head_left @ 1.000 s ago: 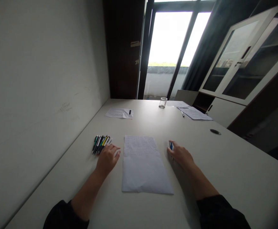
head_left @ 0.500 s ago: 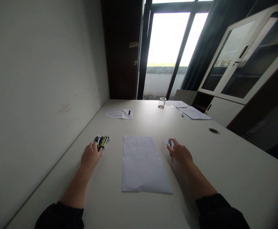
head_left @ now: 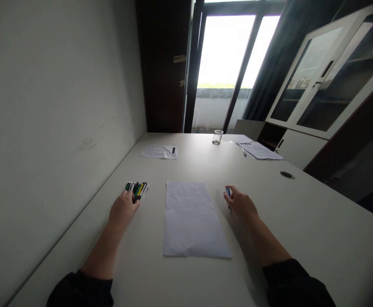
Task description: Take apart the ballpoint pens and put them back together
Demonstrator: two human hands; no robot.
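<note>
At the left, a bunch of pens (head_left: 141, 188) with green, yellow, white and black barrels lies on the white table. My left hand (head_left: 122, 208) is closed around its near end, and the fingers partly cover the barrels. Across the table, a blue pen (head_left: 228, 192) is held between the thumb and fingers of my right hand (head_left: 241, 204), close to the tabletop. Between both hands lies a sheet of paper (head_left: 194, 230), with lines of writing on its upper part.
Farther back are a small paper (head_left: 159, 152) with a dark strip, a glass jar (head_left: 217, 137), and a stack of papers (head_left: 263, 152) beside another pen (head_left: 244, 152). A round cable hole (head_left: 287, 175) is at the right. The wall (head_left: 61, 128) borders the table's left side.
The bunch of pens has spread slightly wider under my left hand, which has shifted a little. My right hand and the blue pen have hardly moved.
</note>
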